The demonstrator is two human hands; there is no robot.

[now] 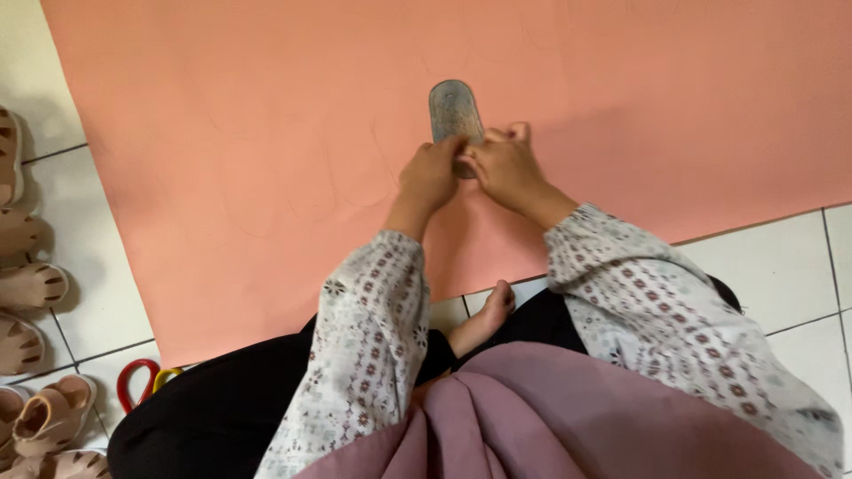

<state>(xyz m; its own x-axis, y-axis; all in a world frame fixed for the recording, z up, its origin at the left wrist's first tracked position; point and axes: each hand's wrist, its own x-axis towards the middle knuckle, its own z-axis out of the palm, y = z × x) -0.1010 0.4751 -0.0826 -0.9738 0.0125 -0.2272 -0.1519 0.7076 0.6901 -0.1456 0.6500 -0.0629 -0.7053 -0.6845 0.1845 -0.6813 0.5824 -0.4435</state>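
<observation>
two hands pressing a shoe sole onto a pink sheet

the pink sheet (266,133) covers the tiled floor (781,275); at 12 o'clock on it lies the grey sole (453,111), its near end pinned by the left hand (429,176) and right hand (504,167), each grip closed on it; sandals (31,293) at 9 o'clock.

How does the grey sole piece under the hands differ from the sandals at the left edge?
The grey sole piece is a flat, single slab lying on the pink sheet; the sandals are beige, strapped and shaped, lying on the white tile floor. Both hands, left hand and right hand, touch the sole piece; nothing touches the sandals. Both are footwear-shaped.
</observation>
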